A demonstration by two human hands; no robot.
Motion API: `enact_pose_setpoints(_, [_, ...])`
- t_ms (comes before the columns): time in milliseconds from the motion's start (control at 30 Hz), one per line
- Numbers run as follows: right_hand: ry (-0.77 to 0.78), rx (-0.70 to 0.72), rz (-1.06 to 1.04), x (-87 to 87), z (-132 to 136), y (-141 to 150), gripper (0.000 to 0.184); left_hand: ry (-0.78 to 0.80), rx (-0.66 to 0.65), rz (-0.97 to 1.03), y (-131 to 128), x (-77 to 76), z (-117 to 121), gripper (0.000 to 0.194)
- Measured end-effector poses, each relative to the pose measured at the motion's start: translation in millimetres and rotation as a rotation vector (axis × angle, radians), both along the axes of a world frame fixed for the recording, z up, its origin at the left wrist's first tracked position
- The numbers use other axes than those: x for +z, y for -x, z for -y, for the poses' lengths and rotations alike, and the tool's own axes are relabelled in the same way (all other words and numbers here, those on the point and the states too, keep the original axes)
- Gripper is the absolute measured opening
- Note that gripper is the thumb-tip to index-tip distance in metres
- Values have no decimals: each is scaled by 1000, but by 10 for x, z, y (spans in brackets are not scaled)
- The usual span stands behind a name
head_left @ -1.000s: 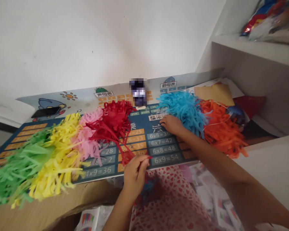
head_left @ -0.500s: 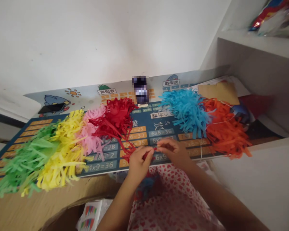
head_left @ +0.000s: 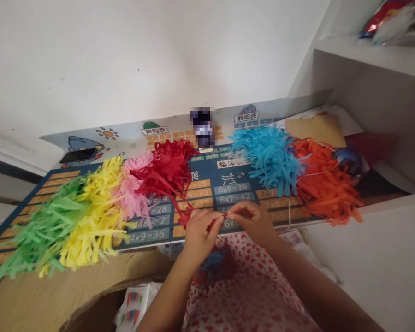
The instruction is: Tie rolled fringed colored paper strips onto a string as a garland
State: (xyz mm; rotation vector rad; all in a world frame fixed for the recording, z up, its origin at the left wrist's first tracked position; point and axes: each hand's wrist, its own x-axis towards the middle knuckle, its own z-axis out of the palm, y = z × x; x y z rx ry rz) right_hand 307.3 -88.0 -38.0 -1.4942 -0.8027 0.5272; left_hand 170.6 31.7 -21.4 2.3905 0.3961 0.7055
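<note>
Right at the fingertips, the person's left hand [head_left: 200,235] and right hand [head_left: 252,223] meet over a blue printed multiplication chart [head_left: 233,186], their fingers [head_left: 237,213] pressed together and pinching a thin red paper strip [head_left: 217,221] between them. Red strips run from the left hand up into a shaggy red paper bundle [head_left: 166,166], just beyond the fingers and to the left. Further left of the fingers, lined up along the chart, come a pink paper bundle [head_left: 134,193], a yellow paper bundle [head_left: 93,216] and a green paper bundle [head_left: 44,230]. To the right sit a sky-blue paper bundle [head_left: 269,157] and an orange paper bundle [head_left: 323,184], with a thin white string [head_left: 289,212] hanging down beside the orange. That makes six full bunches laid out, all fringed and loose, and a smaller blue-and-red tuft [head_left: 212,267] sits just below the hands, against a pink heart-print garment [head_left: 249,295]. Now the hard part to see: the fingers cover their own grip, so how the strip is wound or tied can't be made out. Beyond the fingers, a small upright object [head_left: 202,127] is pixelated past recognition, and a colourful bag [head_left: 387,20] on a white shelf [head_left: 366,55] is cut off at the top right of the view.
</note>
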Motion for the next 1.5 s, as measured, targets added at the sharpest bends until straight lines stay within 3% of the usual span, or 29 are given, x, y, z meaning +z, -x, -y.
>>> enact_pose_setpoints(233, [30, 131, 121, 17, 27, -98, 8, -87, -88, -118, 20, 87, -40, 25])
enact_pose_setpoints(400, [44, 95, 44, -8, 29, -48, 10, -65, -60, -105, -6, 74, -24, 23])
enact_pose_setpoints(767, [14, 138, 270, 23, 11, -25, 9, 37, -93, -71, 1, 80, -32, 15])
enact_pose_setpoints(967, [82, 169, 133, -20, 6, -45, 13, 57, -75, -65, 10, 40, -56, 16])
enact_pose_setpoints(1100, [74, 130, 200, -11, -3, -63, 14, 6, -88, -43, 9, 5, -95, 13])
enact_pose_setpoints(1333, [105, 149, 211, 39, -9, -21, 13, -110, -141, -84, 1, 66, -115, 15])
enact_pose_setpoints(1500, [54, 230, 79, 9, -5, -40, 13, -178, -189, -31, 34, 117, -160, 11])
